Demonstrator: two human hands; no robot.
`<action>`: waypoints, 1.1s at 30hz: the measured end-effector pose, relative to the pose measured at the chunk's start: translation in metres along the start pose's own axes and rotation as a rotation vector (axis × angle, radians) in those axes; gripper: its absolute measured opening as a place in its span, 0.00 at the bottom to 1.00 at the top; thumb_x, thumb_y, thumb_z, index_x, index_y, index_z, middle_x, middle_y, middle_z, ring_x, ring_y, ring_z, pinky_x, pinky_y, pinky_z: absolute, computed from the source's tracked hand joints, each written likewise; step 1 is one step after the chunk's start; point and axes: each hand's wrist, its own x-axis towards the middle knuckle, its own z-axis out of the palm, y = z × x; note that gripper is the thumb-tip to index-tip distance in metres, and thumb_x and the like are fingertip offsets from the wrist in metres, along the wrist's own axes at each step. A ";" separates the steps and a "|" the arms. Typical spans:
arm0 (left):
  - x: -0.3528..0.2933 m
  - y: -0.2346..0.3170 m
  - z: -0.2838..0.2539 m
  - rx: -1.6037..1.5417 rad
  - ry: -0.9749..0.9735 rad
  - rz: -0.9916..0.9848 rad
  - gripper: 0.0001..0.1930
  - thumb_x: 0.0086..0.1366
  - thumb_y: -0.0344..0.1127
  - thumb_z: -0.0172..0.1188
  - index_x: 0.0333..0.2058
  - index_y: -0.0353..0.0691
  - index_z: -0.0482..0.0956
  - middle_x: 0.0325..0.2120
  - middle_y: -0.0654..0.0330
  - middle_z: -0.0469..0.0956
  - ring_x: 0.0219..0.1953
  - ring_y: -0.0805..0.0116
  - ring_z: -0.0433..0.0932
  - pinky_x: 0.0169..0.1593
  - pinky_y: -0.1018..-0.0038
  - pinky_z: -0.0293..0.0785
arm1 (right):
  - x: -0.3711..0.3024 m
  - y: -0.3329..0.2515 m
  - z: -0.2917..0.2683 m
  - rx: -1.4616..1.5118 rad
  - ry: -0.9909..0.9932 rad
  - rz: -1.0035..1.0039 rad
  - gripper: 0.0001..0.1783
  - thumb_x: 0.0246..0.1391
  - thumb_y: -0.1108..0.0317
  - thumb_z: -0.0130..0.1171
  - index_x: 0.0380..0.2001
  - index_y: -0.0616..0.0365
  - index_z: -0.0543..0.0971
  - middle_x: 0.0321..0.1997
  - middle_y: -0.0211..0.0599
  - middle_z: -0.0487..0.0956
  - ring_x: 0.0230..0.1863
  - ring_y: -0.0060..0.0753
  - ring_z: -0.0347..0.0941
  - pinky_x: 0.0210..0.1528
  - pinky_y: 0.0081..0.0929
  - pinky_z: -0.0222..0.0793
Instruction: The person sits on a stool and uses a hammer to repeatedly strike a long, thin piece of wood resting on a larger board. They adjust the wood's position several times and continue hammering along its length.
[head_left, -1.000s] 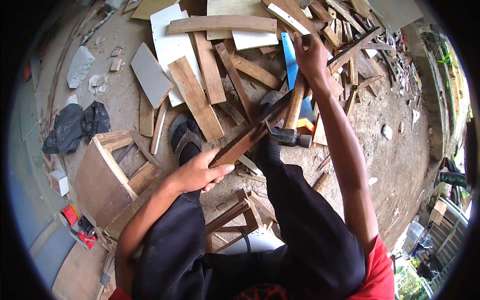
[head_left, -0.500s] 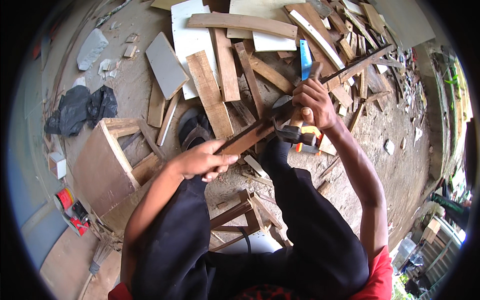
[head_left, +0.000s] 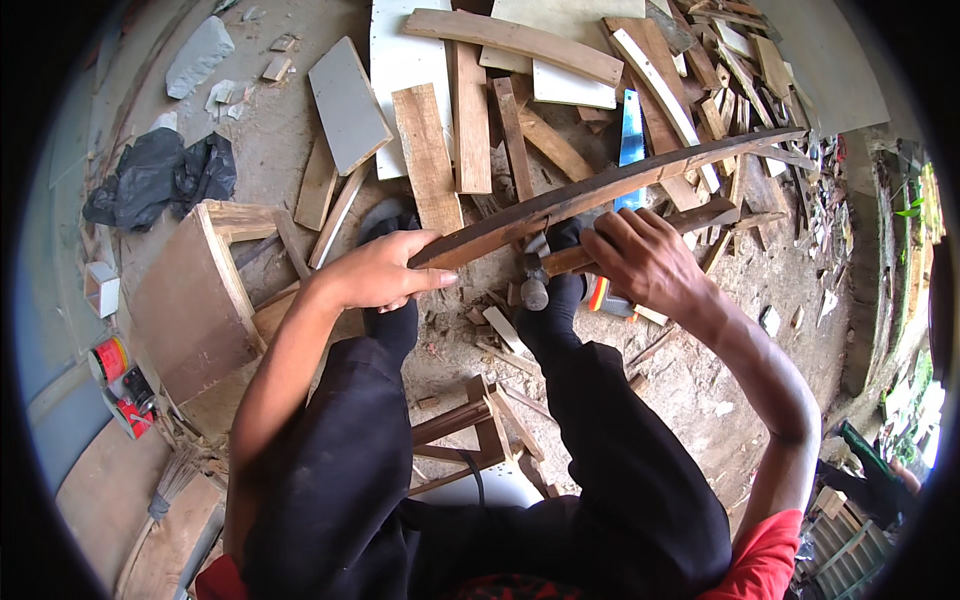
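Note:
My left hand point(head_left: 378, 270) grips the near end of a long dark wooden strip point(head_left: 610, 184), thumb along its lower edge. The strip slants up to the far right, over the scrap pile. My right hand point(head_left: 652, 262) is wrapped round the wooden handle of a claw hammer point(head_left: 535, 292). The hammer's head is close against the strip's near side, around its left half; whether they touch I cannot tell. Under the strip, partly hidden by it and by my right hand, lies a handsaw point(head_left: 630, 140) with a blue blade and an orange-and-grey handle.
Loose boards point(head_left: 428, 150) and a white panel point(head_left: 395, 70) lie ahead, with a scrap heap at far right. To the left stand a wooden box frame point(head_left: 190, 300), a black plastic bag point(head_left: 150, 180) and red cans point(head_left: 110, 360). A broken wooden frame point(head_left: 455, 425) lies between my legs.
My right hand, gripping the strip together with the hammer before, is now off the strip and nearer me, holding only the hammer. The hammer has turned, its head pointing left.

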 end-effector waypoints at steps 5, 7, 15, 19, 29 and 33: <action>0.009 -0.022 0.000 0.411 0.196 0.165 0.35 0.67 0.49 0.64 0.62 0.28 0.66 0.43 0.49 0.78 0.43 0.63 0.78 0.48 0.70 0.74 | -0.007 0.002 0.009 0.056 0.131 -0.034 0.25 0.50 0.68 0.66 0.54 0.56 0.75 0.40 0.38 0.74 0.37 0.35 0.74 0.38 0.33 0.73; 0.010 -0.023 -0.004 0.483 0.230 0.220 0.37 0.67 0.51 0.63 0.63 0.25 0.65 0.54 0.41 0.75 0.57 0.56 0.74 0.61 0.67 0.68 | -0.005 -0.004 0.010 0.075 0.107 0.026 0.27 0.51 0.69 0.65 0.56 0.53 0.74 0.40 0.37 0.74 0.38 0.36 0.74 0.39 0.34 0.73; 0.023 -0.010 -0.033 0.435 0.191 0.151 0.37 0.66 0.51 0.65 0.60 0.22 0.67 0.56 0.39 0.74 0.60 0.53 0.74 0.63 0.66 0.67 | 0.011 -0.001 0.010 0.068 -0.023 0.324 0.18 0.56 0.63 0.63 0.48 0.55 0.76 0.39 0.38 0.73 0.42 0.38 0.71 0.46 0.33 0.69; 0.026 0.000 -0.033 0.482 0.177 0.129 0.35 0.63 0.47 0.68 0.58 0.24 0.70 0.54 0.39 0.76 0.57 0.54 0.76 0.61 0.66 0.69 | 0.008 0.020 0.014 -0.016 -0.084 0.363 0.12 0.55 0.64 0.64 0.36 0.59 0.74 0.29 0.36 0.73 0.34 0.36 0.71 0.40 0.34 0.70; 0.023 -0.005 -0.014 0.173 -0.030 0.164 0.27 0.63 0.37 0.69 0.55 0.26 0.72 0.42 0.52 0.81 0.45 0.73 0.77 0.51 0.72 0.74 | 0.021 0.099 0.029 -0.046 0.180 0.058 0.25 0.47 0.60 0.60 0.50 0.55 0.76 0.49 0.39 0.79 0.58 0.44 0.74 0.62 0.42 0.69; 0.013 0.019 -0.006 0.121 -0.049 0.117 0.26 0.63 0.40 0.69 0.52 0.27 0.73 0.26 0.58 0.78 0.27 0.75 0.77 0.32 0.74 0.75 | 0.006 0.120 0.071 0.091 0.145 -0.027 0.32 0.51 0.48 0.59 0.55 0.54 0.75 0.52 0.42 0.80 0.59 0.45 0.75 0.65 0.43 0.69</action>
